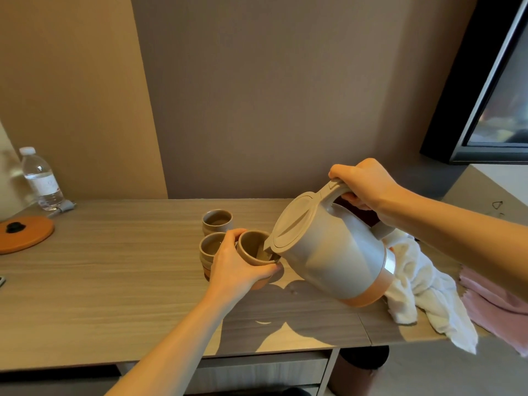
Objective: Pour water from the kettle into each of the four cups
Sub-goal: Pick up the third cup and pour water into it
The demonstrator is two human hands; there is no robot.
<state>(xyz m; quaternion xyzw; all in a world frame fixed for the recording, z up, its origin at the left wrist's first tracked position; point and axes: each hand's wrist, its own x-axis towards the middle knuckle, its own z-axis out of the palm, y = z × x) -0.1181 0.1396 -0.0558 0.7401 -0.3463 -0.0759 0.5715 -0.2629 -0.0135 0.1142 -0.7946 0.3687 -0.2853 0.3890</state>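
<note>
My right hand (368, 185) grips the handle of a grey kettle (334, 252) with an orange base band. The kettle is tilted left, its spout over the rim of a brown cup (251, 247). My left hand (237, 267) holds that cup, tilted toward the spout, just above the table. A thin stream of water runs into it. A second cup (210, 247) stands behind my left hand, partly hidden. A third cup (217, 221) stands upright farther back. A fourth cup does not show.
The wooden table (114, 281) runs along the wall. An orange kettle base (25, 232) and a water bottle (41, 178) sit at the far left. A white towel (420, 287) and pink cloth (491, 298) lie at the right edge. A framed screen (497, 95) hangs upper right.
</note>
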